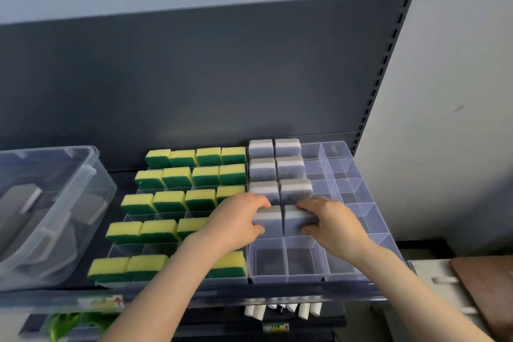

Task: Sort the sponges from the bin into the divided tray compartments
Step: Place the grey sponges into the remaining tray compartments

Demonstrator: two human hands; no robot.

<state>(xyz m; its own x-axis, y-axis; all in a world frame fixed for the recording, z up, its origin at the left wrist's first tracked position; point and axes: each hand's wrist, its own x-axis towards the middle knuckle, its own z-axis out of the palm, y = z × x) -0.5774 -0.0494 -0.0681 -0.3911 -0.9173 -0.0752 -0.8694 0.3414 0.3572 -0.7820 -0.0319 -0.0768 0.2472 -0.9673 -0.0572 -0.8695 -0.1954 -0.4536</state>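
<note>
A clear divided tray [361, 272] sits on a dark shelf. Its left part holds several yellow-green sponges [169, 200], standing on edge. Two columns to their right hold several grey-white sponges [290, 168]. My left hand [236, 222] grips a grey sponge [268, 223] in the fourth row. My right hand [333, 225] grips another grey sponge [298, 221] right beside it. Both sponges sit partly down in their compartments. The clear bin [91, 172] at the left holds more grey sponges [22, 197].
The tray's right columns and the front compartments [286, 261] below my hands are bare. A dark back panel [222, 78] rises behind the shelf. A white and brown piece of furniture [477, 283] stands at the lower right. White tags [283, 309] hang under the shelf edge.
</note>
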